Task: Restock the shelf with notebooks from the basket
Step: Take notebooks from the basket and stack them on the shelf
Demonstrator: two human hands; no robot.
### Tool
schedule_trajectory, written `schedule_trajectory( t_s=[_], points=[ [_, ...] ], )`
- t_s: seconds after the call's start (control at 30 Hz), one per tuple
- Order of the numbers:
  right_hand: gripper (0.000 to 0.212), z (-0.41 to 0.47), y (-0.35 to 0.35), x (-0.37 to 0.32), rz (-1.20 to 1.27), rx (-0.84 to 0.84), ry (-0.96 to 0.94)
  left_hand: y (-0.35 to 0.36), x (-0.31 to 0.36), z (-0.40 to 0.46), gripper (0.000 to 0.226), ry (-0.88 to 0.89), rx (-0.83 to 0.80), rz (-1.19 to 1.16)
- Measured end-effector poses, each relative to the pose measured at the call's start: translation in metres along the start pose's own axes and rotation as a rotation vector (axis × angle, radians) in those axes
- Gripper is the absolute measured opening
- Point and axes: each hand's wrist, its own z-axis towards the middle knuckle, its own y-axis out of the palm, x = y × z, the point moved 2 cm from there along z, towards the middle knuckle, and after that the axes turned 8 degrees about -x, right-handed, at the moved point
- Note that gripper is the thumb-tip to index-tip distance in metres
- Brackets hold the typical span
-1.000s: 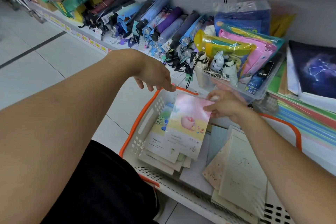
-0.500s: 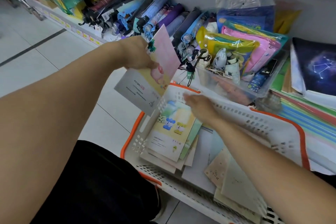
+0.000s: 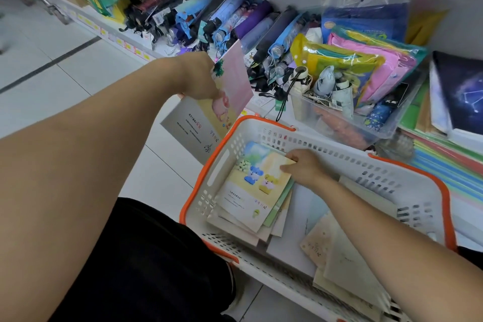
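Note:
My left hand (image 3: 196,77) grips a pink-and-yellow notebook (image 3: 209,117) with a pig picture, holding it tilted in the air just left of the basket. A white basket with an orange rim (image 3: 214,165) sits in front of me, holding several notebooks. My right hand (image 3: 304,168) is inside it, pinching the top right corner of a notebook with blue and yellow bears (image 3: 254,183) that lies on the stack. More pale notebooks (image 3: 337,253) lie at the basket's right side. The shelf (image 3: 444,165) runs behind the basket.
The shelf carries folded umbrellas (image 3: 235,21), a clear bin (image 3: 347,123) of small umbrellas and bright raincoat packs (image 3: 366,60), a dark constellation notebook (image 3: 460,91) and coloured paper stacks (image 3: 449,172). White tiled floor (image 3: 65,73) lies to the left. My black-clad leg (image 3: 146,264) is beside the basket.
My left hand took the pig notebook and lifted it out to the left. My right hand let go of it and moved down onto the bear notebook's corner.

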Motion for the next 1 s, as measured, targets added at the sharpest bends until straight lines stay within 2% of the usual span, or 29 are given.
schedule_trajectory(
  t_s=[0.07,0.1,0.2,0.3,0.37,0.4,0.47,0.57,0.63,0.7,0.73,0.8,0.9,0.93,1.0],
  points=[
    [0.017,-0.011,-0.023,-0.005,0.444,-0.162,-0.024,-0.001,-0.004,-0.001,0.032,-0.014,0.022,-0.035],
    [0.019,-0.017,-0.037,-0.012,0.571,-0.223,-0.06,-0.002,-0.006,-0.001,0.032,-0.024,0.04,-0.061],
    [0.02,-0.036,-0.079,-0.042,0.687,-0.281,-0.222,-0.003,-0.011,-0.004,0.036,-0.041,0.021,-0.28],
    [0.013,-0.052,-0.102,-0.085,0.757,-0.16,-0.384,0.0,0.002,-0.01,0.028,0.036,-0.061,-0.723],
    [0.009,-0.062,-0.109,-0.113,0.769,-0.063,-0.469,-0.004,0.013,-0.01,0.035,0.041,-0.035,-0.902],
    [0.01,-0.069,-0.113,-0.126,0.744,-0.009,-0.498,-0.008,0.018,-0.012,0.042,0.039,-0.008,-0.969],
    [0.012,-0.083,-0.123,-0.149,0.642,0.112,-0.543,-0.02,0.026,-0.018,0.044,0.062,0.012,-1.066],
    [0.013,-0.102,-0.14,-0.182,0.532,0.265,-0.604,-0.03,0.032,-0.028,0.048,0.244,-0.067,-1.211],
    [0.015,-0.112,-0.153,-0.204,0.449,0.38,-0.613,-0.034,0.039,-0.035,0.038,0.396,-0.066,-1.252],
    [0.02,-0.124,-0.167,-0.228,0.375,0.434,-0.597,-0.041,0.043,-0.042,0.022,0.436,-0.009,-1.371],
    [0.03,-0.132,-0.174,-0.238,0.342,0.424,-0.573,-0.046,0.045,-0.046,0.019,0.442,0.021,-1.46],
    [0.045,-0.151,-0.183,-0.252,0.275,0.258,-0.517,-0.059,0.05,-0.053,0.02,0.466,0.094,-1.644],
    [0.023,-0.18,-0.179,-0.263,0.256,-0.134,-0.546,-0.081,0.059,-0.062,0.017,0.475,0.243,-1.791],
    [0.023,-0.187,-0.177,-0.265,0.3,-0.177,-0.585,-0.09,0.063,-0.065,0.02,0.487,0.281,-1.789],
    [0.02,-0.199,-0.177,-0.273,0.391,-0.058,-0.677,-0.107,0.073,-0.072,0.028,0.528,0.326,-1.735]
  ],
)
